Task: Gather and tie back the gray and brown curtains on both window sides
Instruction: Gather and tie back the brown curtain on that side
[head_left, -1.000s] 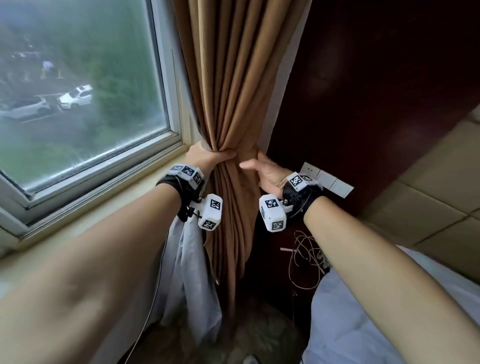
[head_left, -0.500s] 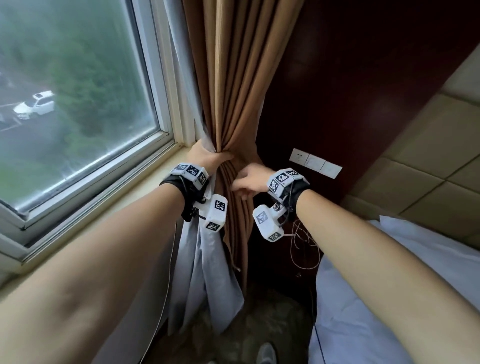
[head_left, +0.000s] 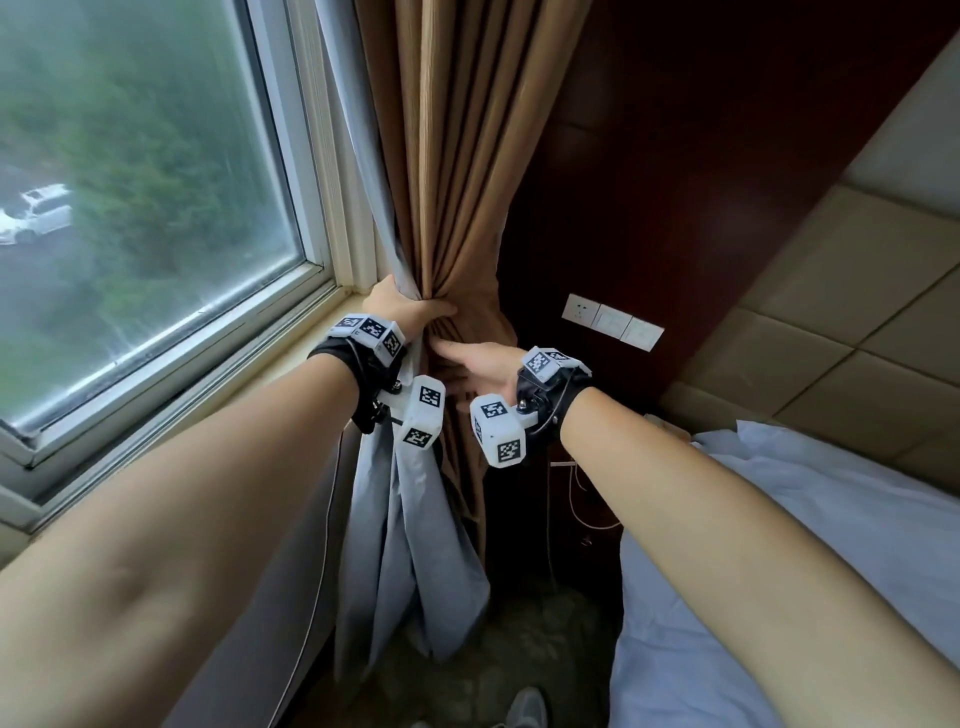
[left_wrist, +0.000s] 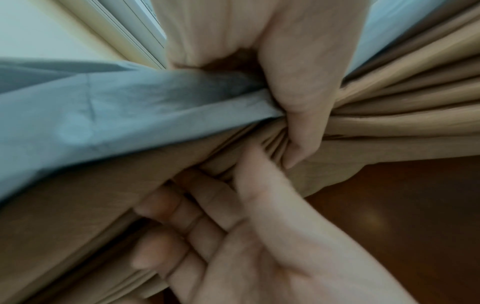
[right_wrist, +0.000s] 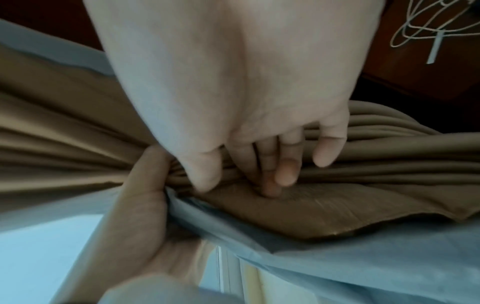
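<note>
Gathering is held by the left hand (head_left: 402, 310), clenched around the hanging pleated brown fabric curtain (head_left: 457, 171) and thin gray curtain (head_left: 410, 530) beside the window frame (head_left: 311, 218), while the right hand (head_left: 485, 366), fingers straight, touches the vertical bundle just below.

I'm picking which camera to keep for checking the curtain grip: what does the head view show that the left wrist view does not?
Only the head view shows the window, the wall switches, the bed sheet, the white cable and the gray curtain's loose lower end. Only the left wrist view shows the left thumb pressed into the bunched folds and the right hand's fingers, loosely bent against the brown curtain. Both show the left hand gripping the gray and brown curtains together, with the right hand beside it.
</note>
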